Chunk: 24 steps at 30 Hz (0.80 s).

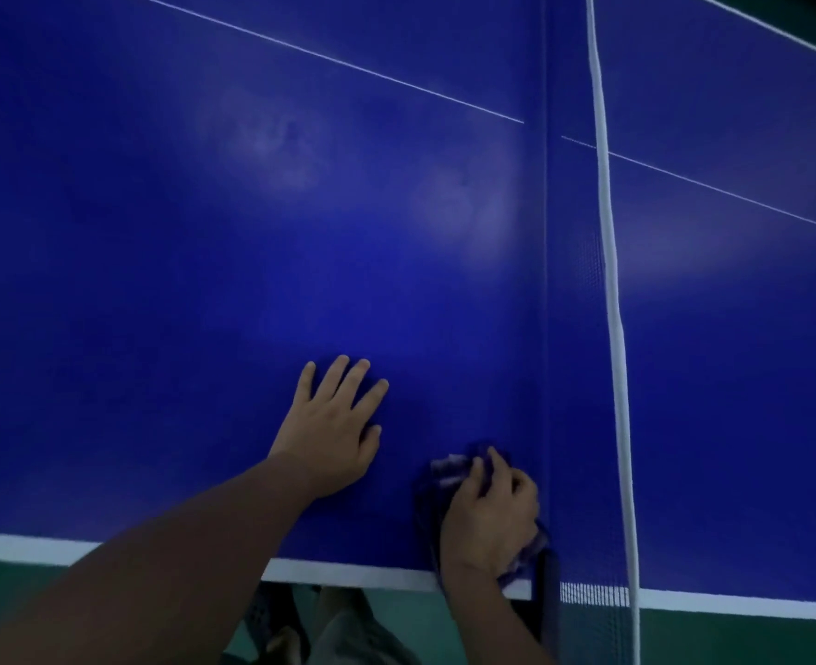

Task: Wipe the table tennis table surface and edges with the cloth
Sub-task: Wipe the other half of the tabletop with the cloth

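Right hand (490,513) bunches the cloth (449,472) against the table (204,280) beside the net (583,376); left hand (334,434) rests flat, fingers spread, holding nothing. Best wiped with firm, overlapping strokes toward the white edge (348,575).

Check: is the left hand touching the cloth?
Apart. The head view shows the left hand flat on the table, with bare blue surface between it and the cloth under the right hand.

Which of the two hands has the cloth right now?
The right hand, curled on the cloth beside the net; the left hand lies flat and empty on the table.
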{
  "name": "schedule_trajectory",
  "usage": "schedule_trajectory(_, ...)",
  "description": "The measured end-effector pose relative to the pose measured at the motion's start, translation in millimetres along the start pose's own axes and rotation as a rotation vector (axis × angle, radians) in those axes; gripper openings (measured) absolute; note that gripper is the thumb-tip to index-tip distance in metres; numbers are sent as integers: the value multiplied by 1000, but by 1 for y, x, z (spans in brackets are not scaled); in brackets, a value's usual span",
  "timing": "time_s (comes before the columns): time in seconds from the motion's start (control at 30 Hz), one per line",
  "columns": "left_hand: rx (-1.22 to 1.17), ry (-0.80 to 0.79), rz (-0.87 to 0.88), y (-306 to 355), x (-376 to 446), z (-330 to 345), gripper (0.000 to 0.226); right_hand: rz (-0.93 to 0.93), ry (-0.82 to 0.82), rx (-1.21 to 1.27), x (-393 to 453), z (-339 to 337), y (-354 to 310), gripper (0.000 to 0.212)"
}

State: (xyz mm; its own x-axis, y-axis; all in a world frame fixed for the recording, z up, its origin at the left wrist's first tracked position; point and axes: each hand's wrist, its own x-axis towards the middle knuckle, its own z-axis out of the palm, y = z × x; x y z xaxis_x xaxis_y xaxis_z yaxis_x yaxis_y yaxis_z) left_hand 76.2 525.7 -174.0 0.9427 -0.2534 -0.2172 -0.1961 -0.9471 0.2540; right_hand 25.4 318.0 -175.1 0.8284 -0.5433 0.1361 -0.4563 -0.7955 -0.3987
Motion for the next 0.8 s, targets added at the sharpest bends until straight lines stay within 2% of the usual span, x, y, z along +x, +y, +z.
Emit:
schedule_trajectory(0.13,-4,2,-16,1,11,-2,63,213,-4,10,37,7,-7,29)
schedule_trajectory(0.2,3,18,-23,2,14,-4,64,211,-40,-11,52,9,-21,30)
schedule_trajectory(0.27,0,12,-26,2,26,-5,64,-39,-102,-38,60,10,-26,27)
schedule_trajectory(0.37,5,15,-39,3,46,-9,63,-602,-234,-60,64,11,-5,21)
schedule_trajectory(0.4,0,21,-54,4,53,-11,63,-730,-263,-70,68,11,0,22)
schedule_trajectory(0.43,-3,21,-69,4,61,-13,63,-771,-275,-67,73,12,3,25)
schedule_trajectory(0.47,-2,21,-79,5,68,-15,63,-711,-262,-55,81,14,1,25)
schedule_trajectory(0.57,-15,35,-82,4,84,-19,60,-224,-151,-25,113,33,-32,24)
schedule_trajectory(0.6,-21,38,-84,4,88,-21,59,-120,-139,-26,130,41,-47,26)
schedule_trajectory(0.63,-25,49,-92,4,92,-22,58,-106,-152,-29,145,46,-63,28)
schedule_trajectory(0.67,-31,58,-103,4,97,-23,57,-194,-179,-37,154,50,-74,27)
schedule_trajectory(0.8,-45,71,-146,6,111,-27,58,-954,-339,10,153,50,-63,24)
